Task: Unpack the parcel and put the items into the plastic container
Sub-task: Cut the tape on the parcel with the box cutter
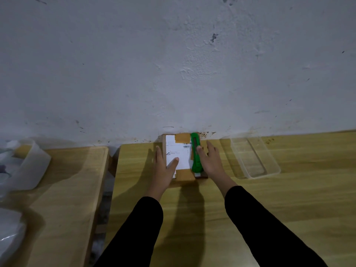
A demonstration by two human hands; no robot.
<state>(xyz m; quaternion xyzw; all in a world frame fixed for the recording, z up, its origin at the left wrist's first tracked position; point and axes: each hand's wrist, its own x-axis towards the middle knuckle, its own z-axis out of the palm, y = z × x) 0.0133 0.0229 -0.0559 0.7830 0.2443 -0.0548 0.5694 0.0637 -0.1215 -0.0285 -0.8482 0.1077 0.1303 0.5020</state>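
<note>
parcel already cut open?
No: the brown cardboard parcel lies flat and closed, its tan tape strips intact, with the green utility knife resting on top under the right hand.

Both hands lie flat on a taped cardboard parcel (179,157) on the counter (269,199): left hand (163,168), right hand (211,160) beside a green box cutter (196,153). A clear plastic container (252,157) sits nearby, right.

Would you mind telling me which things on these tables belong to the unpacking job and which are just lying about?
Part of the job: cardboard parcel, still taped shut; green utility knife lying on it; clear plastic container; left hand; right hand.

Just lying about: translucent tub on the left table; plastic wrapping at the left edge.
</note>
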